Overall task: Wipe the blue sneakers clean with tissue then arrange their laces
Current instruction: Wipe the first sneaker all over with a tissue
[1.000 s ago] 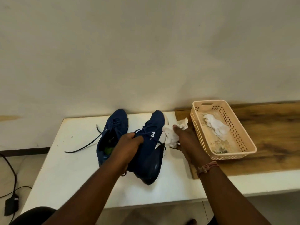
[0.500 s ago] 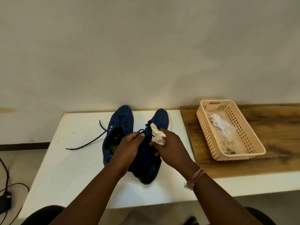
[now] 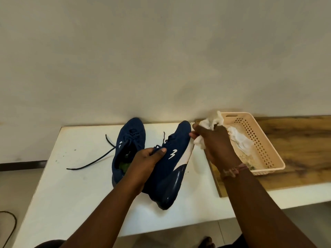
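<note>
Two dark blue sneakers sit on the white table (image 3: 71,185). The left sneaker (image 3: 129,140) lies flat, its loose lace (image 3: 93,160) trailing to the left. The right sneaker (image 3: 172,163) is tilted onto its side, showing its white and blue sole. My left hand (image 3: 145,163) grips this sneaker around its collar and laces. My right hand (image 3: 215,142) clutches a crumpled white tissue (image 3: 211,122) and presses it against the sole edge near the toe.
A peach plastic basket (image 3: 265,154) with used tissues stands on a wooden board (image 3: 295,149) to the right, just behind my right hand. A plain wall runs behind the table. A black cable (image 3: 10,222) lies on the floor at the left.
My right hand moved with the tissue from the top of the right sneaker over to its toe and sole edge. The sneaker has tilted further, showing more sole. My left hand keeps its grip.
</note>
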